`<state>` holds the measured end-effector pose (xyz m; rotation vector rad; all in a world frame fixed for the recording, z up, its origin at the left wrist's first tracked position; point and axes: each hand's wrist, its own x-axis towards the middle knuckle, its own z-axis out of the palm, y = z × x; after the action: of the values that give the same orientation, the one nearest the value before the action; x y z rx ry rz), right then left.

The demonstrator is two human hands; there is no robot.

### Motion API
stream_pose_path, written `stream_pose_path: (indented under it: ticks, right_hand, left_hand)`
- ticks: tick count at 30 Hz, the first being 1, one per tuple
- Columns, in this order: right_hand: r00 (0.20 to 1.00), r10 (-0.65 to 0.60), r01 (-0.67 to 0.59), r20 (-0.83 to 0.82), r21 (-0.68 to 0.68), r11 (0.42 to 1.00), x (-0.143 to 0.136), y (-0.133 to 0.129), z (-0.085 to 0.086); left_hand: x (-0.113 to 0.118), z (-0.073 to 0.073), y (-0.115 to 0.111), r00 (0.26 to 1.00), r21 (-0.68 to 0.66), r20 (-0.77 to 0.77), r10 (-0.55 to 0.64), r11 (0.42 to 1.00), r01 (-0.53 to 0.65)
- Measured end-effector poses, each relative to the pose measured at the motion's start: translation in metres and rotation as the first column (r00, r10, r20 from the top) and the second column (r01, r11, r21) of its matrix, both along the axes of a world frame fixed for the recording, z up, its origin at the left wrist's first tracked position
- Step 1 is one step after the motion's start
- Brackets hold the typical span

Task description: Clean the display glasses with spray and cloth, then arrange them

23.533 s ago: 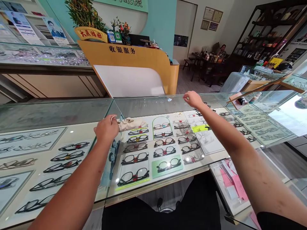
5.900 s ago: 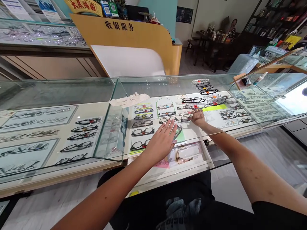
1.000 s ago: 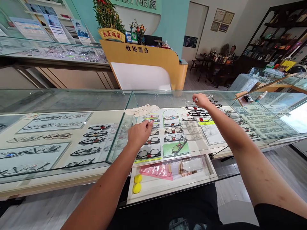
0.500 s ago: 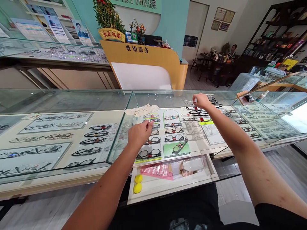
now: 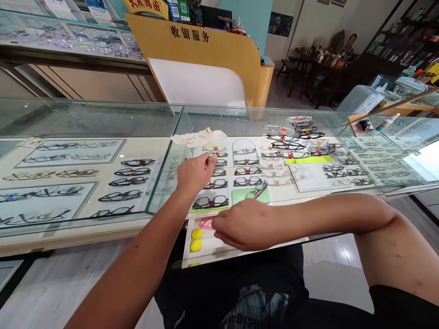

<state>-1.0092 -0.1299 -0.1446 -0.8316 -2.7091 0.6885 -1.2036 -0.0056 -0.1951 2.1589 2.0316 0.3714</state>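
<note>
My left hand (image 5: 196, 172) is closed, thumb pressed to the forefinger, over the glass-topped counter beside a column of eyeglasses. What it holds, if anything, is hidden. My right hand (image 5: 245, 224) hangs above the pulled-out drawer (image 5: 206, 258), back upward and fingers loosely stretched to the left; nothing shows in it. Just beyond it, a pair of glasses (image 5: 257, 191) lies tilted on a green card (image 5: 236, 196). Black-framed glasses (image 5: 210, 201) lie between the hands. A crumpled beige cloth (image 5: 199, 137) rests past my left hand.
Yellow round pieces (image 5: 196, 245) and part of a pink packet (image 5: 206, 223) show in the drawer. Several glasses are heaped (image 5: 298, 132) on the far right of the counter. A wooden cashier desk (image 5: 219, 48) stands behind; a person (image 5: 348, 48) sits at the back.
My right hand has come back from the heaped glasses at the far side to above the drawer. My left hand stays over the same spot. The view has tipped downward.
</note>
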Motion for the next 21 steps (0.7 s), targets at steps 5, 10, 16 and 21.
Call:
stream_pose_path:
  ticks: [5,10,16,21]
  right_hand:
    - [0.991,-0.13,0.124,-0.023,-0.176,0.976,-0.011,0.008,-0.112]
    - [0.951,-0.298,0.292,-0.087,-0.072,0.954,-0.029,0.038,-0.171]
    - [0.956,-0.261,0.269,-0.135,0.048,0.962,-0.056,0.071,-0.21]
    - [0.935,-0.322,0.345,-0.147,0.176,0.922,-0.034,0.121,-0.215]
  left_hand:
    - [0.002,0.0,0.001,1.0,0.003,0.006,0.0,1.0,0.0]
    - [0.002,0.0,0.001,1.0,0.009,-0.007,0.01,1.0,-0.01]
    - [0.001,0.0,0.0,1.0,0.01,-0.014,0.01,1.0,-0.01]
    - [0.0,-0.001,-0.001,1.0,0.017,-0.005,0.006,1.0,-0.006]
